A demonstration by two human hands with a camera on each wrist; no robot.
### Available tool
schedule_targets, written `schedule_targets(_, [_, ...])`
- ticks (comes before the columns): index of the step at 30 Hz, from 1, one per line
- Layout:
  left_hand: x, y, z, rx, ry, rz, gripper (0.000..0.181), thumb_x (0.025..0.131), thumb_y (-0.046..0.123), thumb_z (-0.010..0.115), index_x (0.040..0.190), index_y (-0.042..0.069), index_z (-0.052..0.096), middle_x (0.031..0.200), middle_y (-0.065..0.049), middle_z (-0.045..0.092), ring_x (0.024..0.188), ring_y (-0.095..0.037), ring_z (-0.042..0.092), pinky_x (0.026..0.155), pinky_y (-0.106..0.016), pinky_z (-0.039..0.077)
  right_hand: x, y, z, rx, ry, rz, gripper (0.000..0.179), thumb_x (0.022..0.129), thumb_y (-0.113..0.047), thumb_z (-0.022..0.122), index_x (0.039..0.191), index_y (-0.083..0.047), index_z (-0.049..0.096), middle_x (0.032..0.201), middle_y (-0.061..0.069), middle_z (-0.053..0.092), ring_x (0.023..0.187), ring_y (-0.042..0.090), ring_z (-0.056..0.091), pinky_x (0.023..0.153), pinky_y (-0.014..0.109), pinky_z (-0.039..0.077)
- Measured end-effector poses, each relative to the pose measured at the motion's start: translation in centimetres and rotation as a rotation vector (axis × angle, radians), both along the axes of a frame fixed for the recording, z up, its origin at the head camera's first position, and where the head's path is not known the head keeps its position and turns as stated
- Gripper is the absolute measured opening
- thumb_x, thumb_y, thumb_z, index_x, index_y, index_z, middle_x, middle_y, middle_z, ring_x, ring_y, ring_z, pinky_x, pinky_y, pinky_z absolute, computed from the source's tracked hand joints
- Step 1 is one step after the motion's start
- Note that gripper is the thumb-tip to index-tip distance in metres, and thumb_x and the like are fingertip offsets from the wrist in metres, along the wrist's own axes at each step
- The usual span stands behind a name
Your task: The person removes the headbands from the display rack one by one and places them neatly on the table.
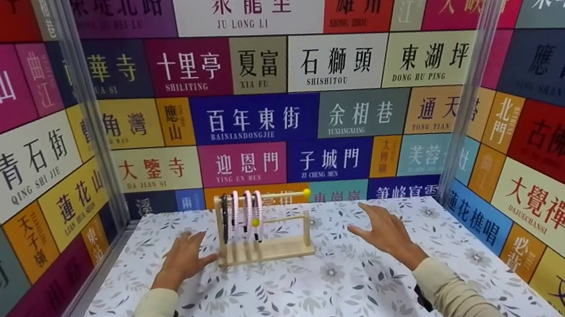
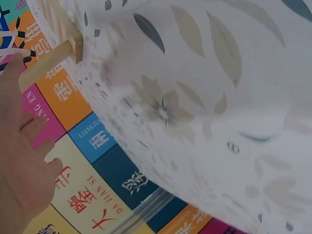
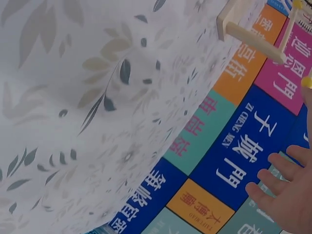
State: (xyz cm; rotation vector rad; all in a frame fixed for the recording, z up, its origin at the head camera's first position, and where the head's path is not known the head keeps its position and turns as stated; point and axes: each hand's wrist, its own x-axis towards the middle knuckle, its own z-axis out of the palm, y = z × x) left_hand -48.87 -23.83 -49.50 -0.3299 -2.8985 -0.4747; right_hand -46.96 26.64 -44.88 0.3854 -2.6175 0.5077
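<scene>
A small wooden rack (image 1: 283,250) stands on the table, with horizontal rods whose ends carry yellow balls (image 1: 306,192). Several thin curved bands (image 1: 249,212), pinkish-white and black with dark tips, hang toward the left part of the rack. Just left of the rack is my left hand (image 1: 183,256), fingers spread and thumb near the base's left end; it holds nothing. My right hand (image 1: 384,233) hovers over the table farther to the right, fingers extended, a gap between it and the rack. Each wrist view shows relaxed fingers and part of the rack's wood.
A white cloth (image 1: 280,306) with grey leaf prints covers the table. Panels with colourful lettered signs (image 1: 255,118) rise behind and on both sides. Clear upright strips (image 1: 94,118) run along the panel corners.
</scene>
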Motion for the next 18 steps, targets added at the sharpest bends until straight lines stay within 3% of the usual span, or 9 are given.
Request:
schedule_targets(4, [-0.6,0.7,-1.1,0.076,-0.050,0.016,0.077,0.098,0.042,0.072,0.156,0.001,0.043,0.158,-0.027,0.042,0.150,-0.049,0.029,0.125,-0.061,0.021,-0.2,-2.2,-0.4,-0.031,0.005,0.001,0.071,0.096,-0.044,0.075,0.152,-0.007,0.052,0.146,0.021,0.058,0.130,0.040,0.057,0.098,0.057,0.054])
schedule_targets(9, [-1.0,1.5,-2.1,0.130,-0.090,0.025,0.072,0.099,0.036,0.071,0.156,0.003,0.043,0.158,-0.029,0.040,0.149,-0.050,0.031,0.123,-0.062,0.025,-0.4,-5.2,-1.1,-0.082,0.057,0.059,0.060,0.096,-0.038,0.077,0.144,-0.007,0.060,0.133,0.015,0.068,0.116,0.034,0.067,0.085,0.049,0.060])
schedule_targets(13, [-1.3,1.8,-2.7,0.144,-0.083,0.031,0.070,0.099,0.035,0.071,0.155,0.001,0.045,0.155,-0.031,0.043,0.146,-0.051,0.034,0.122,-0.062,0.027,-0.7,-8.1,-1.8,-0.092,0.099,0.116,0.051,0.095,-0.033,0.077,0.137,-0.007,0.066,0.122,0.013,0.074,0.102,0.030,0.072,0.074,0.044,0.062])
schedule_targets(18, [-2.1,2.8,-3.7,0.154,-0.028,-0.005,0.065,0.099,0.031,0.072,0.151,-0.001,0.050,0.144,-0.031,0.055,0.138,-0.052,0.044,0.118,-0.061,0.035,-1.1,-11.4,-2.2,-0.096,0.137,0.184,0.041,0.093,-0.026,0.080,0.128,-0.007,0.071,0.110,0.011,0.077,0.093,0.028,0.074,0.071,0.044,0.062])
